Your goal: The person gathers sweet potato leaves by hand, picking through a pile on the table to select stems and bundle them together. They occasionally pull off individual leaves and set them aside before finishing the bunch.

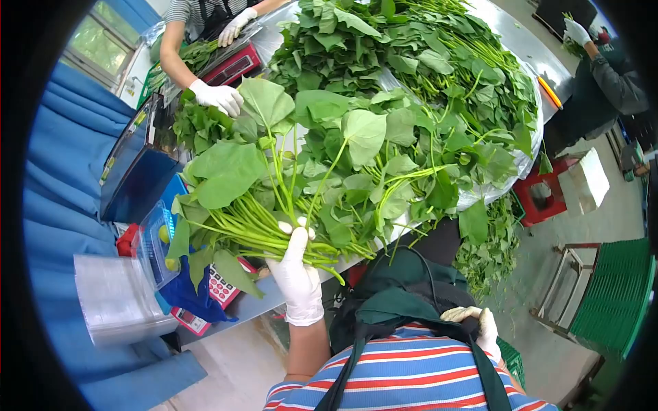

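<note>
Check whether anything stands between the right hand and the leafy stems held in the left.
No separate object visibly does. The left hand holds the leafy stems at the table edge; the right hand is low beside the body, so only the dark green apron seems to lie across the direct line.

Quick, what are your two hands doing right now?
Left hand: closed on leafy stems.
Right hand: by the apron; can't tell if it's open, closed or holding something.
</note>
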Demonstrator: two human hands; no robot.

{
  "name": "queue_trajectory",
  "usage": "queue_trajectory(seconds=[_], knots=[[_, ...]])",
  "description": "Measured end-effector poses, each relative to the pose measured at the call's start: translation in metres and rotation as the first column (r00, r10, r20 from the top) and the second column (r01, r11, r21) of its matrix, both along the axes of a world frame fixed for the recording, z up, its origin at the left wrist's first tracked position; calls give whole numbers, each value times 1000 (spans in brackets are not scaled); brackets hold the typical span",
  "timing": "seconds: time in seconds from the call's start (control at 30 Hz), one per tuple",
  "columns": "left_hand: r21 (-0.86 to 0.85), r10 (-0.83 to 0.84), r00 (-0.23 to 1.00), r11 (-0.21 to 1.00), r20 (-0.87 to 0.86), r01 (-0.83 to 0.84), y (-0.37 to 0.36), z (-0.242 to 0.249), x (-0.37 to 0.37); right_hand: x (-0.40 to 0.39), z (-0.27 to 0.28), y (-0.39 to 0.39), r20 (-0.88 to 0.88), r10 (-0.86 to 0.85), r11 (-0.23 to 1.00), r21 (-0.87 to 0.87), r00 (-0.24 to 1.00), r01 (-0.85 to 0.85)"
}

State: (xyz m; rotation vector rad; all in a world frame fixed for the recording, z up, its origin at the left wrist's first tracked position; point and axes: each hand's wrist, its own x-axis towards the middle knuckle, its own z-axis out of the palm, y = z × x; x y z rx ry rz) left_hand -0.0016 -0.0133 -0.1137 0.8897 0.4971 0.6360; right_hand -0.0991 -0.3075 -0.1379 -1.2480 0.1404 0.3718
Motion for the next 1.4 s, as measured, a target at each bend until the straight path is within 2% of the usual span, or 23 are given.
queue_trajectory(seconds=[0.03, 0.2, 0.37, 0.43, 0.53, 0.67, 0.73, 0.77, 0.8, 0.83, 0.9, 0.97, 1.03, 1.1, 1.13, 1.17, 1.2, 1.23, 1.3, 1.33, 1.37, 1.4], knots=[[-1, -5, 1000, 1000, 14, 5, 2, 1, 1, 2, -3, 3, -72, -75, 991, 107, 995, 82], [-4, -2, 1000, 1000, -13, 2, 2, 7, -1, 4, -9, -1, -185, -62, 980, 173, 981, 94], [-4, 12, 1000, 1000, 26, -12, 0, 8, -2, 11, -7, -3, -161, -14, 980, 192, 987, 46], [-2, 10, 1000, 1000, 29, -10, 0, 8, -3, 20, 3, -3, -128, 112, 989, 114, 986, -97], [-7, 27, 999, 1000, 25, -26, -1, 10, -3, 26, 9, -4, -153, 150, 988, 60, 977, -142], [-4, 23, 999, 1000, 24, -22, 0, 11, -7, 35, 6, -11, -110, 217, 974, 92, 970, -208], [1, 27, 999, 1000, 24, -27, 1, 10, -8, 56, 18, -17, -33, 511, 857, -60, 859, -512], [1, 23, 1000, 1000, 17, -23, 2, 8, -8, 70, 26, -22, -134, 593, 802, 12, 794, -598], [0, 14, 1000, 1000, 7, -14, 1, 6, -9, 86, 27, -25, -99, 655, 752, -14, 749, -659], [-1, 4, 1000, 1000, 5, -4, -1, 7, -8, 103, 28, -26, -67, 711, 699, -44, 700, -714], [-1, -3, 1000, 1000, 2, 3, -8, 10, -7, 130, 32, -10, -85, 692, 609, -465, 717, -642], [19, -60, 998, 998, 10, 60, -15, 12, -9, 146, 44, 23, 167, 708, 503, -802, 686, -324], [44, -113, 994, 993, 10, 112, -22, 15, -12, 153, 58, 63, 164, 602, 778, -341, 781, -528], [48, -203, 979, 978, -16, 203, -31, 19, -16, 156, 66, 101, 299, 551, 834, -227, 779, -503], [52, -223, 975, 974, 8, 222, -36, 21, -17, 158, 69, 115, 386, 554, 829, -336, 737, -447], [42, -221, 974, 974, -45, 223, -42, 25, -18, 161, 71, 126, 467, 560, 819, -433, 684, -375], [60, -216, 972, 973, -94, 222, -46, 23, -20, 165, 69, 134, 470, 565, 812, -462, 679, -356], [87, -207, 969, 972, -133, 219, -48, 20, -19, 166, 67, 136, 488, 557, 819, -457, 671, -348], [142, -211, 972, 964, -104, 224, -44, 11, -19, 164, 64, 137, 463, 538, 833, -418, 704, -361], [99, -258, 962, 959, -86, 266, -42, 8, -19, 158, 59, 134, 545, 439, 880, -421, 714, -220], [50, -306, 950, 950, -70, 309, -43, 8, -17, 151, 64, 128, 437, 361, 919, -319, 824, -233], [19, -289, 957, 957, -36, 289, -43, 10, -14, 148, 59, 119, 388, 252, 959, -226, 886, -174]])
